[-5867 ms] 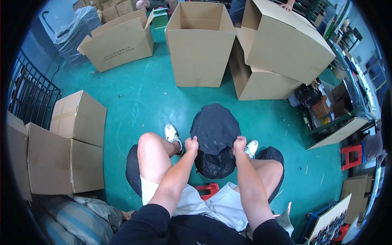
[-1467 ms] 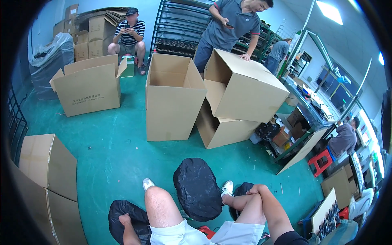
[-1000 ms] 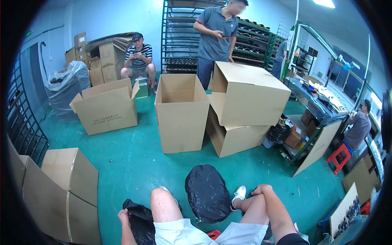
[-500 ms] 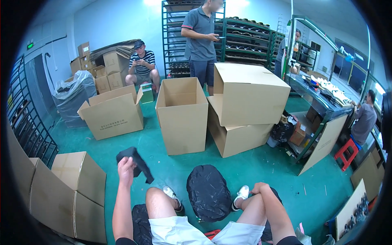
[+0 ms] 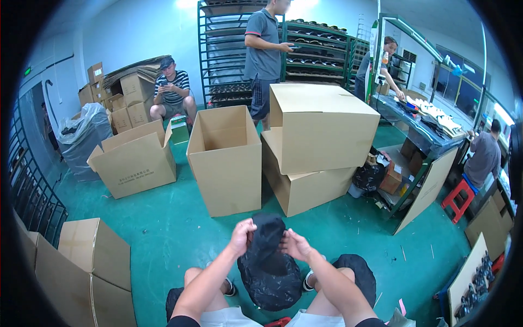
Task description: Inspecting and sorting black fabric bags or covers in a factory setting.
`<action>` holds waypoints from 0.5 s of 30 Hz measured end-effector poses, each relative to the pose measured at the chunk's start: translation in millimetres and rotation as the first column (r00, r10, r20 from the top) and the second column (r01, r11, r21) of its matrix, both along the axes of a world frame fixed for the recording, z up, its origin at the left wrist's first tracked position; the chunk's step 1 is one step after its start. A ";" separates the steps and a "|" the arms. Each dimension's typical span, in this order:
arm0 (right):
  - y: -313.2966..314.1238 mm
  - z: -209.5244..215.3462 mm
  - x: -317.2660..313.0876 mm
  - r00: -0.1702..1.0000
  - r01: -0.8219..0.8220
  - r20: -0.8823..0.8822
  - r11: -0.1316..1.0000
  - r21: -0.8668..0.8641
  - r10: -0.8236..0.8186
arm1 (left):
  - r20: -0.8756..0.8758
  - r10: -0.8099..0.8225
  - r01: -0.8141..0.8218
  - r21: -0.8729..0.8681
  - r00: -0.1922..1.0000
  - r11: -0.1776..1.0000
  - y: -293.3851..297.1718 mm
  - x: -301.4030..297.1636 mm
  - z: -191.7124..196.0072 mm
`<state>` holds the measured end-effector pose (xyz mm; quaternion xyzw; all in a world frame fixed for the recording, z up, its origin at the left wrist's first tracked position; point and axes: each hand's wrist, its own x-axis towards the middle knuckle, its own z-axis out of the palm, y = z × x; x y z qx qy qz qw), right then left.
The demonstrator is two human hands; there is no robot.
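Observation:
A limp piece of black cloth [image 5: 268, 231], rounded at the top like a cap, is held up in front of my knees. My left hand [image 5: 242, 237] is closed on its left edge. The fingers of my right hand [image 5: 297, 245] are bent at its right edge, seemingly pinching it; the fingertips are partly lost against the dark cloth. Just below and behind the cloth, a bulging black plastic-covered bundle [image 5: 272, 286] lies on the floor between my feet. Further black bundles sit by my legs, one [image 5: 357, 275] at the right knee.
Ahead stand an open upright carton [image 5: 231, 182], two stacked cartons [image 5: 329, 136] and a wide open carton [image 5: 139, 166]. More cartons [image 5: 111, 261] rise at my left. A workbench [image 5: 419, 128] and a red stool [image 5: 457, 199] are to the right. Several people are around the room.
My left hand has brought the black cloth from the left to the middle. My right hand has left my right knee and come to the cloth. The view has shifted slightly.

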<state>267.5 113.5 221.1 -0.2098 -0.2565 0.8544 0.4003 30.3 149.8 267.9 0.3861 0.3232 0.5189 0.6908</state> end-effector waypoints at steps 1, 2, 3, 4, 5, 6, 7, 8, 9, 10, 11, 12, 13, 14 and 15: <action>2.3 0.2 -7.6 1.000 0.013 0.002 1.000 -0.007 -0.013 | -0.068 -0.052 0.053 0.014 0.996 0.999 -8.9 7.1 -0.7; -1.7 10.4 -23.6 0.996 0.089 0.009 0.993 -0.083 -0.088 | -0.087 -0.069 0.072 0.023 0.994 0.997 -15.3 8.2 -2.2; -4.9 18.2 -32.9 0.987 0.162 0.022 0.974 -0.159 -0.160 | -0.023 -0.066 0.066 -0.022 0.998 0.998 -17.8 8.5 -9.2; -1.1 18.2 -35.2 0.987 0.160 0.024 0.973 -0.167 -0.159 | 0.041 -0.059 0.062 -0.068 0.997 0.996 -17.5 8.8 -15.3; 2.5 18.1 -36.6 0.979 0.203 0.034 0.976 -0.078 -0.201 | 0.042 -0.058 0.061 -0.076 0.997 0.995 -15.3 9.5 -20.8; 8.3 19.3 -34.4 0.968 0.247 0.043 0.969 0.014 -0.248 | -0.032 -0.057 0.057 0.004 0.998 0.998 -13.7 14.9 -15.8; 8.7 31.4 -36.3 0.955 0.294 -0.015 0.954 -0.058 -0.296 | -0.111 -0.041 0.050 0.082 0.993 0.995 -10.5 14.8 -12.8; 14.7 36.7 -34.8 0.957 0.289 -0.014 0.955 -0.065 -0.290 | -0.112 -0.036 0.045 0.076 0.993 0.996 -4.9 14.1 -11.5; 18.1 41.2 -28.4 0.949 0.313 -0.018 0.949 -0.050 -0.314 | -0.213 -0.036 0.053 0.076 0.976 0.996 -1.1 15.9 -10.0; 22.0 43.5 -22.2 0.941 0.336 -0.023 0.941 -0.035 -0.337 | -0.312 -0.037 0.063 0.075 0.949 0.995 2.3 17.0 -10.0; 27.5 42.3 -17.0 0.939 0.341 -0.020 0.938 -0.059 -0.343 | -0.369 -0.073 0.092 0.034 0.927 0.995 6.5 15.0 -13.3; 31.1 39.6 -13.3 0.938 0.344 -0.015 0.937 -0.063 -0.346 | -0.365 -0.077 0.094 0.028 0.928 0.995 8.0 17.4 -12.8; 34.4 36.9 -10.4 0.928 0.373 0.016 0.928 0.000 -0.373 | -0.378 0.008 -0.010 -0.005 0.926 1.000 8.7 20.0 -11.5; 36.2 34.1 -7.7 0.915 0.398 0.045 0.915 0.064 -0.401 | -0.394 0.091 -0.114 -0.036 0.914 0.993 8.8 22.1 -11.3; 36.4 35.6 -9.6 0.914 0.397 0.062 0.916 0.060 -0.400 | -0.429 0.057 -0.081 -0.039 0.901 0.996 11.8 15.9 -14.8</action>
